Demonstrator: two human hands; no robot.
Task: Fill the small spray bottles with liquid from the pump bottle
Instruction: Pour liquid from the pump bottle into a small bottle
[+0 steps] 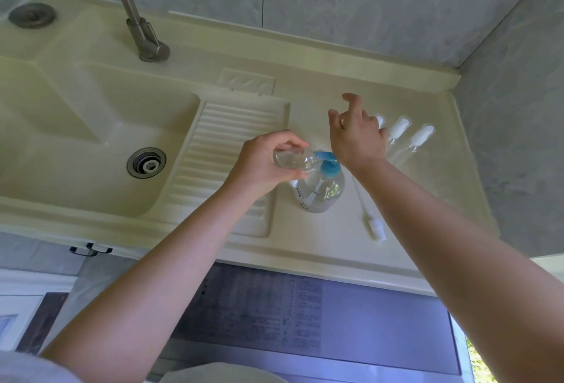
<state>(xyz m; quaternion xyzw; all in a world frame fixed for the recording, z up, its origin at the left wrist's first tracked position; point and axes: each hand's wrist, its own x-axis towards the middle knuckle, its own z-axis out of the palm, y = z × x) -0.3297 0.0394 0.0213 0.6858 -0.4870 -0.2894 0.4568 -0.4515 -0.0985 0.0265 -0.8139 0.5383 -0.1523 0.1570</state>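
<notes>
A clear pump bottle [320,192] with a blue pump head stands on the cream counter right of the washboard. My left hand [265,161] grips a small clear spray bottle [291,159], held sideways with its open neck at the blue nozzle. The heel of my right hand [355,135] rests on the pump head, with the fingers lifted and spread. Three more small spray bottles [399,131] with white caps lie in a row behind my right hand, one partly hidden. A loose white spray cap with its dip tube [374,225] lies on the counter to the right of the pump bottle.
A sink basin [91,144] with a metal drain lies to the left, next to the ribbed washboard [232,150]. A steel tap [143,37] rises at the back. Grey tiled walls close off the back and right. The counter's front edge [305,260] runs below.
</notes>
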